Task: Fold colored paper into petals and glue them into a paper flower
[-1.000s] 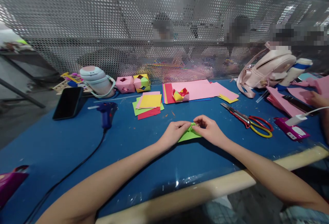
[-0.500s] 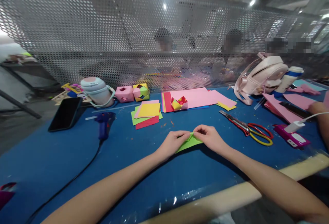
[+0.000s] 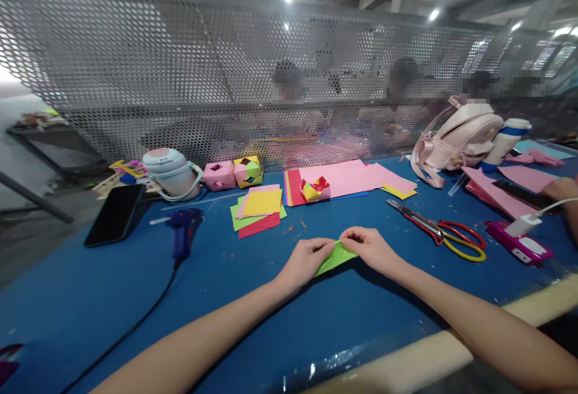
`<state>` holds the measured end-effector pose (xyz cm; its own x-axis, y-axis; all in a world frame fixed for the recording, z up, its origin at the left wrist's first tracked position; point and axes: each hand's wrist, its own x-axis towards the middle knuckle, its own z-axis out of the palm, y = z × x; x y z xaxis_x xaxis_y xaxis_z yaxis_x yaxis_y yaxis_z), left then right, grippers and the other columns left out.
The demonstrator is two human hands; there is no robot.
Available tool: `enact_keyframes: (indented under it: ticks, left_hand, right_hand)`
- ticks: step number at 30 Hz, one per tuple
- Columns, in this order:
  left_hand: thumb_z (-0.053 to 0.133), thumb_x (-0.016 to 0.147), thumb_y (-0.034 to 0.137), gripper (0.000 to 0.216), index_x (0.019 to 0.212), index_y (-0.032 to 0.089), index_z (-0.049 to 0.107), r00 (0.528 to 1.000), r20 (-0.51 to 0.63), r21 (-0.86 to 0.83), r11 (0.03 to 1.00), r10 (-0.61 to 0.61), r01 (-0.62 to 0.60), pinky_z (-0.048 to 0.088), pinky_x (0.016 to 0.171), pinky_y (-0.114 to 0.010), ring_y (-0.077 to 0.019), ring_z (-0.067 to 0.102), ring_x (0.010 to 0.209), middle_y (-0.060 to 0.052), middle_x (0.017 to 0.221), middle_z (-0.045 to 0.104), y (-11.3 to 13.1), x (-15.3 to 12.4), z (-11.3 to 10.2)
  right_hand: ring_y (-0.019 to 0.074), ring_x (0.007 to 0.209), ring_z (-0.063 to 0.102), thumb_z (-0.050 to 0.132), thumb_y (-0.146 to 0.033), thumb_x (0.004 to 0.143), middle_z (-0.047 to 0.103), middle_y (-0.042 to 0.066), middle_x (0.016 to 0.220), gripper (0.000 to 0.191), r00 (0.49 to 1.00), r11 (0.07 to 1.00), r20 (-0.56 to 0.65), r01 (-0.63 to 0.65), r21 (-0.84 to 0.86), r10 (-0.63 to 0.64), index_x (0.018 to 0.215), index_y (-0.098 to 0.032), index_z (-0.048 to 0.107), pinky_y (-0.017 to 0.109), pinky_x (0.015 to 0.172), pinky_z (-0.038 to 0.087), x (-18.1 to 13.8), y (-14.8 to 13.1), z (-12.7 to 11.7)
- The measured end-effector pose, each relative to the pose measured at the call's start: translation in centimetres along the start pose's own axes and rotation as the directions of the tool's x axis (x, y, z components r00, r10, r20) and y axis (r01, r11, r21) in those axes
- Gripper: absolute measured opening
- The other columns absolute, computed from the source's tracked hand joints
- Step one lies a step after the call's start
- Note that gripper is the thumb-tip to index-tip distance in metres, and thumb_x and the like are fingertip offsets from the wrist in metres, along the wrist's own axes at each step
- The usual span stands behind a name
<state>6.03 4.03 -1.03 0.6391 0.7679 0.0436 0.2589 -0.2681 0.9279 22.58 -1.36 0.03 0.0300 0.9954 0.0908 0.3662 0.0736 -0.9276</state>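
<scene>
A folded piece of green paper (image 3: 335, 258) is pinched between my two hands, just above the blue table. My left hand (image 3: 309, 261) grips its left side, thumb and fingers together near the top edge. On the other side my right hand (image 3: 368, 248) pinches the upper right corner, its fingertips almost touching the left ones. Part of the paper is hidden behind the fingers. Beyond my hands sits a partly built red, yellow and pink folded-paper piece (image 3: 315, 189). Loose squares of coloured paper (image 3: 262, 202) lie stacked to its left.
Scissors (image 3: 445, 234) and a craft knife (image 3: 401, 207) lie to the right, near a purple power strip (image 3: 519, 246). At left are a blue glue gun (image 3: 181, 234) with its cord, a phone (image 3: 115, 214) and a cup (image 3: 172, 174). Another person's hand (image 3: 562, 192) shows far right.
The view has tilted up slightly, so things sit lower in it. The green paper's raised small flap is now pressed flatter between my fingertips. Both hands keep their hold.
</scene>
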Motion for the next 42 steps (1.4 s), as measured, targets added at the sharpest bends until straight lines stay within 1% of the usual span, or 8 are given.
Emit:
enact_keyframes:
  ticks: [5,15,19,23,32,36,40,42]
  left_hand:
    - [0.047,0.079,0.033,0.029,0.081,0.016,0.07,1.0,-0.004,0.008,1.0,-0.016,0.016,0.044,0.07,-0.024,-0.017,0.058,0.074,-0.002,0.081,0.069,0.1,-0.1,0.0]
    - [0.042,0.081,0.034,0.033,0.075,0.013,0.067,1.0,0.029,0.054,0.999,-0.005,0.004,0.04,0.055,-0.021,-0.0129,0.053,0.058,-0.001,0.062,0.064,0.1,-0.2,0.0]
    - [0.042,0.081,0.031,0.032,0.077,0.013,0.068,0.999,-0.011,0.132,0.99,0.051,-0.049,0.041,0.06,-0.02,-0.0138,0.056,0.065,-0.001,0.069,0.066,0.2,-0.4,0.1]
    - [0.044,0.081,0.03,0.029,0.081,0.014,0.069,0.995,-0.041,0.152,0.985,0.089,-0.082,0.043,0.066,-0.021,-0.0155,0.059,0.073,-0.001,0.078,0.069,0.0,-0.4,0.4]
    - [0.043,0.084,0.029,0.03,0.095,0.018,0.068,0.986,0.029,0.174,0.97,0.165,-0.167,0.044,0.073,-0.022,-0.0163,0.062,0.081,-0.001,0.09,0.07,0.1,-0.4,0.2]
    - [0.043,0.083,0.028,0.03,0.095,0.017,0.068,0.986,0.072,0.177,0.97,0.154,-0.164,0.045,0.071,-0.023,-0.0164,0.062,0.078,-0.002,0.085,0.07,0.3,-0.4,-0.1]
    - [0.043,0.083,0.028,0.031,0.1,0.016,0.066,0.988,0.084,0.104,0.985,0.128,-0.136,0.044,0.077,-0.024,-0.0169,0.06,0.086,-0.003,0.095,0.069,0.4,-0.4,-0.3]
    - [0.043,0.082,0.026,0.03,0.1,0.016,0.066,0.991,0.075,0.063,0.991,0.111,-0.116,0.044,0.075,-0.024,-0.0163,0.06,0.084,-0.003,0.093,0.068,0.3,-0.4,-0.3]
  right_hand:
    - [0.0102,0.06,0.048,0.052,-0.028,0.077,0.055,-0.002,0.066,0.014,0.999,1.0,0.039,-0.013,0.009,0.012,0.075,-0.016,0.061,0.022,0.058,0.038,0.0,0.1,0.0]
    - [0.011,0.062,0.049,0.05,-0.03,0.078,0.056,-0.002,0.067,0.018,0.997,0.999,0.074,-0.017,-0.043,0.02,0.078,-0.016,0.062,0.022,0.06,0.037,-0.1,-0.1,-0.5]
    - [0.011,0.062,0.048,0.048,-0.032,0.078,0.055,-0.001,0.066,0.022,0.997,0.999,0.064,-0.035,-0.019,0.036,0.076,-0.015,0.062,0.022,0.06,0.037,0.0,-0.3,-0.4]
    - [0.0103,0.059,0.046,0.055,-0.029,0.073,0.055,-0.001,0.063,0.016,0.998,0.997,0.061,-0.028,-0.067,0.032,0.072,-0.014,0.061,0.021,0.056,0.036,-0.1,-0.6,-0.1]
    - [0.0097,0.058,0.047,0.051,-0.023,0.075,0.057,-0.001,0.062,0.016,0.996,0.971,-0.004,0.083,-0.223,-0.086,0.069,-0.014,0.062,0.02,0.054,0.035,-0.7,-1.1,-0.5]
    - [0.0098,0.058,0.048,0.051,-0.023,0.074,0.058,-0.001,0.061,0.016,0.996,0.966,0.008,0.093,-0.242,-0.094,0.069,-0.014,0.063,0.02,0.053,0.035,-0.9,-1.1,-0.8]
    - [0.0099,0.058,0.048,0.051,-0.024,0.074,0.058,-0.001,0.062,0.016,0.995,0.969,-0.009,0.094,-0.228,-0.099,0.069,-0.014,0.063,0.02,0.053,0.036,-0.9,-0.9,-1.2]
    - [0.0098,0.057,0.048,0.05,-0.025,0.074,0.057,-0.001,0.061,0.017,0.995,0.971,-0.02,0.093,-0.219,-0.1,0.069,-0.014,0.063,0.02,0.053,0.036,-0.8,-0.8,-1.4]
